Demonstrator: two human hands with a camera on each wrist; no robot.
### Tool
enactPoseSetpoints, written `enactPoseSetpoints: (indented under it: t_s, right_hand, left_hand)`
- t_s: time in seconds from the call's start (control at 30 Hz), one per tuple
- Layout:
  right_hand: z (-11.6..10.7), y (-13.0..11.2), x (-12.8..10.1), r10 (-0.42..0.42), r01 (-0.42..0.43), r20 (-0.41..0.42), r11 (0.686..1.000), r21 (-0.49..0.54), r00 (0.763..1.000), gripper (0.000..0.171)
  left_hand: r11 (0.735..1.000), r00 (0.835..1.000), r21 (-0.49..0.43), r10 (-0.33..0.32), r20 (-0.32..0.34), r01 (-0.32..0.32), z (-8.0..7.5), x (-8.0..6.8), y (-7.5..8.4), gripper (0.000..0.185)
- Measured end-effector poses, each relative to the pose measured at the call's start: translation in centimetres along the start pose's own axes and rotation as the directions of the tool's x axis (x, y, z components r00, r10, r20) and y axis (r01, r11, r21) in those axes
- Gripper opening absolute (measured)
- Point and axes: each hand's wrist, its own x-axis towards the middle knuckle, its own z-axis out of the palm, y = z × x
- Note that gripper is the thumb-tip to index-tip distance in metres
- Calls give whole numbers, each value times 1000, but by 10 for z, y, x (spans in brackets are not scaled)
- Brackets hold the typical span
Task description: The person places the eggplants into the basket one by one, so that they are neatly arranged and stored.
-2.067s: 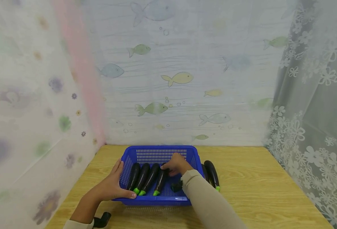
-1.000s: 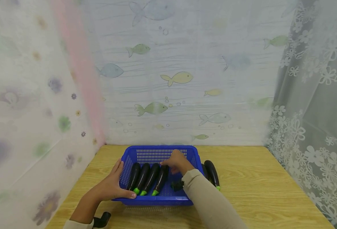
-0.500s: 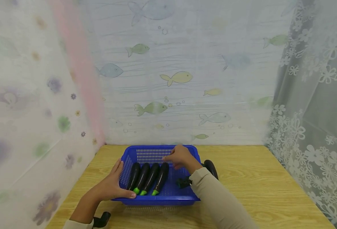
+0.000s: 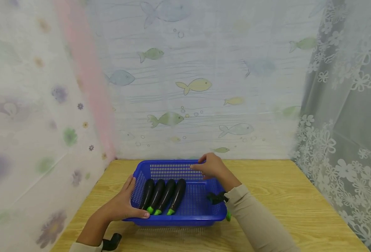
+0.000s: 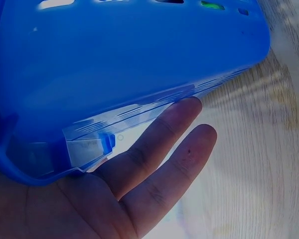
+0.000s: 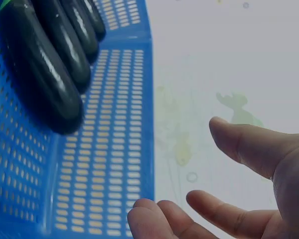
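Gripping blue basket (image 4: pixel 185 218) with left hand (image 4: pixel 124 202), lower centre of frame.
Hovering with right hand (image 4: pixel 210 166), fingers parted, upper right of four eggplants (image 4: pixel 165 197) inside, basket floor (image 4: pixel 197 196) beside, desk (image 4: pixel 279 196) beyond.

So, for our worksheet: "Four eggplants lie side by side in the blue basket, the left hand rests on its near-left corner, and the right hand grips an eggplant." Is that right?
Not quite: the right hand is empty, as the right wrist view shows. The four eggplants, blue basket and left hand are as described.
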Motion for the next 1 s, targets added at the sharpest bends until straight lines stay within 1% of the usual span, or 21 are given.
enactPoseSetpoints:
  t_s: [0.23,0.33,0.5,0.63,0.87,1.0]
  right_hand:
    - [-19,12,-8,-3,4,-15,1000,20,1000,54]
    - [-26,18,-10,-4,4,-12,999,32,1000,53]
    - [-40,28,-14,5,-2,-42,997,78,999,51]
    - [-49,36,-19,19,-12,-62,994,111,998,56]
    - [-64,53,-20,-14,21,-107,998,64,994,52]
    - [-67,64,-22,-9,14,-111,999,46,994,51]
  left_hand:
    - [1000,1000,-1,13,-4,-13,0,-1,1,146]
    - [1000,1000,-2,6,-4,-6,0,-1,1,147]
    - [1000,1000,-9,-1,-1,1,0,0,1,147]
    - [1000,1000,-11,-3,0,3,0,-1,0,147]
    - [1000,1000,-4,4,-6,-4,1,1,-1,147]
    - [1000,1000,9,9,-11,-9,0,1,-1,147]
